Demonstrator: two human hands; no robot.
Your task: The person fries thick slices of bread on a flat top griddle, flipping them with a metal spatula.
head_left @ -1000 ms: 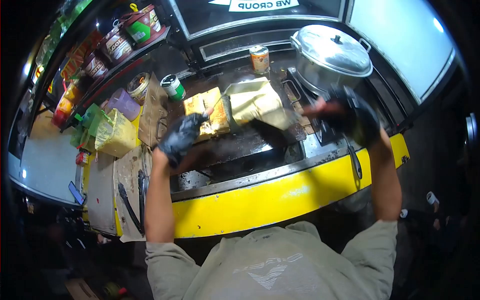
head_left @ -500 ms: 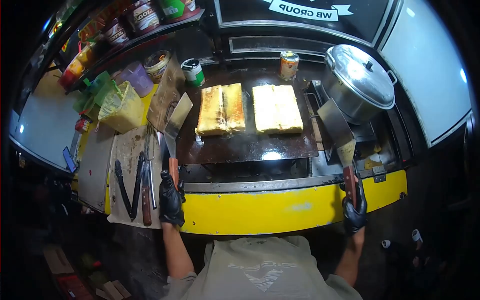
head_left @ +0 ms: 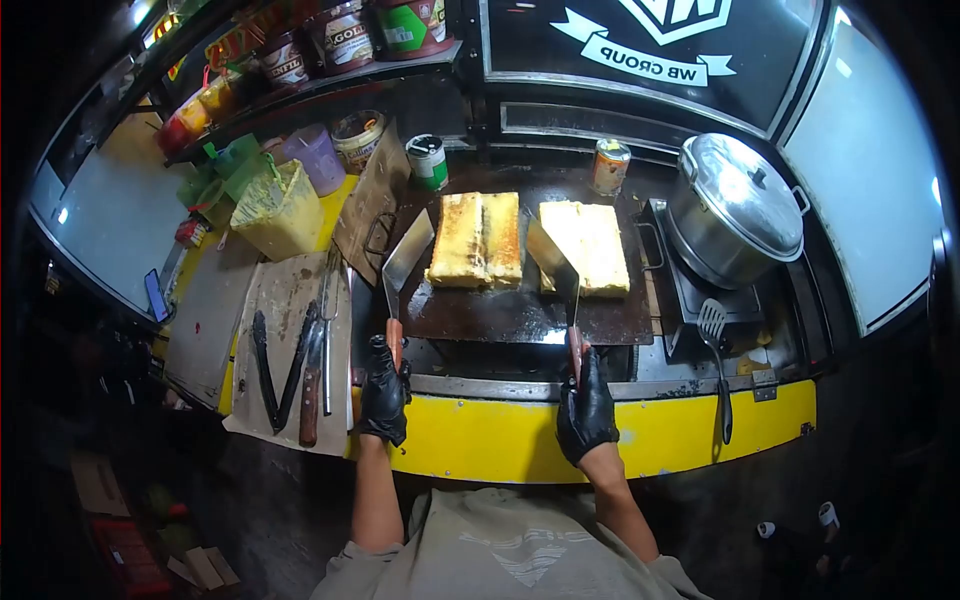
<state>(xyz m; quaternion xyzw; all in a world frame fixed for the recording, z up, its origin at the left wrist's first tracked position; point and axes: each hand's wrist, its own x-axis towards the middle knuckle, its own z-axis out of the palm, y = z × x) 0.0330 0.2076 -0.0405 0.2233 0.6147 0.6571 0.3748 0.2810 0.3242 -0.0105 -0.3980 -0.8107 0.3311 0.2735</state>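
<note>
Two blocks of bread lie side by side on a dark griddle (head_left: 465,318). The left bread (head_left: 477,240) is browned in patches; the right bread (head_left: 590,250) is paler and yellow. My left hand (head_left: 384,395), in a black glove, is closed round the wooden handle of a spatula (head_left: 407,262), its wide metal blade raised left of the browned bread. My right hand (head_left: 586,408), gloved too, grips a second spatula (head_left: 556,270). That blade stands upright at the gap between the breads and overlaps the paler one's left edge in this view.
Tongs (head_left: 280,370), a knife (head_left: 311,385) and a long fork lie on cardboard at left. A yellow tub (head_left: 280,215) stands behind them. A lidded pot (head_left: 735,210) and a slotted turner (head_left: 714,330) are at right. Two cans (head_left: 427,163) stand behind the griddle.
My right hand has swung left with its spatula, from beside the pot to between the breads, uncovering the slotted turner. My left hand still holds its spatula. The whole view has shifted slightly.
</note>
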